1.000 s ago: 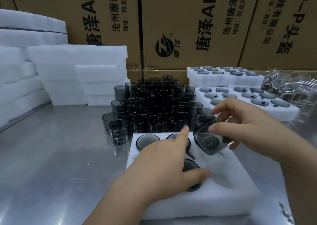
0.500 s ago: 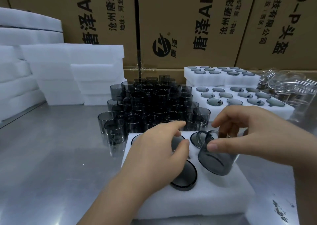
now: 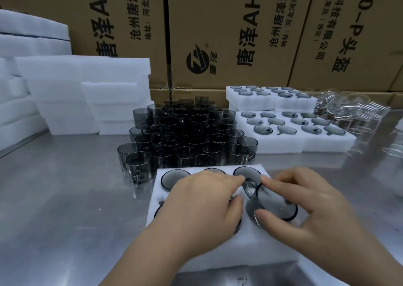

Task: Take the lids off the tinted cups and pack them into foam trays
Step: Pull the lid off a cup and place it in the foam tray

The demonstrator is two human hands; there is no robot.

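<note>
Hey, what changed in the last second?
The right hand brought the tilted cup down from above the foam tray to its front right pocket, still gripping it. The left hand stayed resting on the tray. The pile of cups behind did not move.

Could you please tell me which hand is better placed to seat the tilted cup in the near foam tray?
Probably right: the right hand grips the tinted cup over the foam tray; the left hand only rests on the tray.

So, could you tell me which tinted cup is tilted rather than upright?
The cup held by the right hand, tipped over the near foam tray; the stacked cups behind all stand upright.
</note>
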